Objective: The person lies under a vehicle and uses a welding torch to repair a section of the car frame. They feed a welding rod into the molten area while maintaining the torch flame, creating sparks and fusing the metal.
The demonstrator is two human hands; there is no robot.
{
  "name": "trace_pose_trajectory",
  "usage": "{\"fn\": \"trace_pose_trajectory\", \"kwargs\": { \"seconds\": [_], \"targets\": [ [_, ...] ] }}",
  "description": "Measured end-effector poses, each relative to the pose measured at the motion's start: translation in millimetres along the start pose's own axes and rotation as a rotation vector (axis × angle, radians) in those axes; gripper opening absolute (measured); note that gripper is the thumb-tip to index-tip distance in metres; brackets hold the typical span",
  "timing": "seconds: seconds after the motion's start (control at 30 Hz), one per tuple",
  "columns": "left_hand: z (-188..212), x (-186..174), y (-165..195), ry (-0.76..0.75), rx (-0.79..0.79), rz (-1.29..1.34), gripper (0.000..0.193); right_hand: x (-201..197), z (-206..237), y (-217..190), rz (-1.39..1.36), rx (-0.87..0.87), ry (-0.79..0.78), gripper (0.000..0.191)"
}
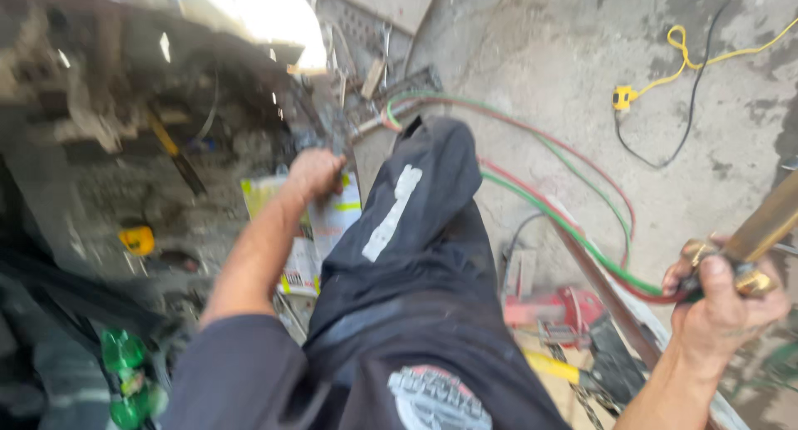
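- We see our left hand closed around a blurred grey metal piece at the cluttered bench.
- Our right hand grips a brass torch handle, with red and green hoses trailing from it across the concrete floor.
- A yellow cable lies well apart on that floor.
- A red tool sits near our dark trouser leg.

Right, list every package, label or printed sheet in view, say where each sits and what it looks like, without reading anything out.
Printed paper sheets: on the cluttered ground under the left hand, beside the raised dark trouser knee; rectangular, white with yellow bands, partly hidden.
Round printed patch: on the dark garment at the bottom edge; white and dark, cut off by the frame.
White blotchy stripe: running down the dark trouser leg; blurred.
No screens or signs visible.
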State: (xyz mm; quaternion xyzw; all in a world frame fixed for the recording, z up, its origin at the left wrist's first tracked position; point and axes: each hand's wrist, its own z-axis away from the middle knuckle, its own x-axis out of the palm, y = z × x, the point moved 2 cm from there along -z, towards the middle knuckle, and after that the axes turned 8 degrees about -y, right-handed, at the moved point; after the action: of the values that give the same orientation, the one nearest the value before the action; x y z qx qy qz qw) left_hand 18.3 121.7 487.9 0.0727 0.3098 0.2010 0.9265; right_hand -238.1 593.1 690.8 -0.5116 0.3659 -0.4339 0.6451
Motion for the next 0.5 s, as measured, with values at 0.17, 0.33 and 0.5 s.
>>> {"fn": "trace_pose_trajectory", "kwargs": {
  "seconds": [0.17,0.33,0.5],
  "targets": [
    [-7,-14,8,-0.02,-0.086,0.018,0.022,1,8,22,-0.013,0.08,0.07,0.022],
    [-20,-7,4,-0.064,-0.082,-0.095,0.025,16,23,45,-0.036,0.146,0.164,0.026],
    [-21,4,-9,0.032,0.044,-0.075,0.023,26,52,85,-0.151,0.046,0.149,0.025]
  ]
}}
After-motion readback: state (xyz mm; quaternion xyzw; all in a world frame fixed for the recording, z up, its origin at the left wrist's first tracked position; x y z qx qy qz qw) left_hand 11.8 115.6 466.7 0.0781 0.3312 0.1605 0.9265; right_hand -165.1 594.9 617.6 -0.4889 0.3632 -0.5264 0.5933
